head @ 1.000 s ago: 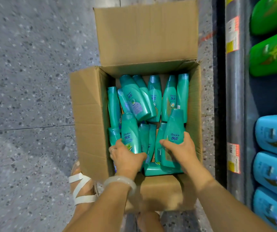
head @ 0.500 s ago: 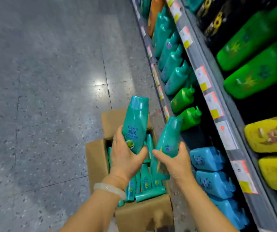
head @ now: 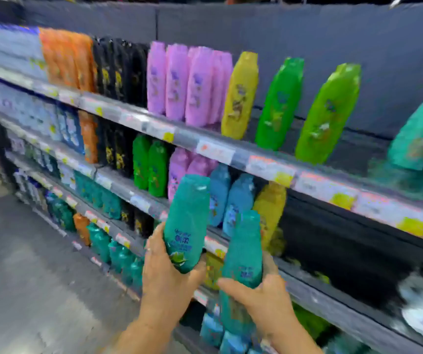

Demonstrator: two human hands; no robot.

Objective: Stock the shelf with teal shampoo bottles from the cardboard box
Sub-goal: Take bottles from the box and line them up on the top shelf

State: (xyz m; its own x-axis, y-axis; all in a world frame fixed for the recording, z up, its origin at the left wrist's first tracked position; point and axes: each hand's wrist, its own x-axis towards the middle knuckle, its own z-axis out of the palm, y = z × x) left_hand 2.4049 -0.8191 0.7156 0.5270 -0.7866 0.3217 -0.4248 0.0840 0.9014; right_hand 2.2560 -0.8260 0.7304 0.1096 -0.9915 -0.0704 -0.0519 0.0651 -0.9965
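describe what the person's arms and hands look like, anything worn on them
Both forearms are bare, with no sleeves in view. The left hand appears to wear a thin ring on one of its fingers, though blur makes it hard to confirm. The right hand shows no ring or glove. No wristband is visible.

I'm standing in a shop aisle: long tiered shelves (head: pixel 231 149) with price tags (head: pixel 215 150) along their edges carry rows of shampoo bottles grouped by colour, pink (head: pixel 195 85), green (head: pixel 279 103), orange (head: pixel 67 57), over a grey speckled floor (head: pixel 26 277).
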